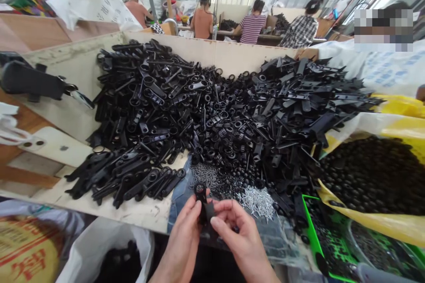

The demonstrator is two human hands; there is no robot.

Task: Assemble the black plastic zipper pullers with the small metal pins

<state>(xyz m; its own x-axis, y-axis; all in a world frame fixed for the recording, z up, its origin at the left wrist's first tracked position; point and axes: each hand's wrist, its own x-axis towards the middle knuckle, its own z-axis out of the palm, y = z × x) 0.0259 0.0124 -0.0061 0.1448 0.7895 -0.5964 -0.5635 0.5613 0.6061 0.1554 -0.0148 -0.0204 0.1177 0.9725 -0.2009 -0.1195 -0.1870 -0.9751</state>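
Note:
My left hand (184, 235) and my right hand (239, 235) meet low in the middle of the view, both pinched on one small black plastic part (202, 201) with a ring at its top. Just beyond my fingers lies a heap of small silver pins (257, 201) on a clear plastic sheet. Behind that spreads a large pile of black plastic parts (215, 115), with longer black levers (133, 181) laid out to the left of my hands.
A light wooden work table (139, 212) with a raised back wall carries the piles. A yellow bag of small black round pieces (372, 177) and a green crate (315, 239) stand at right. Sacks sit below at left. Several people sit working at far tables.

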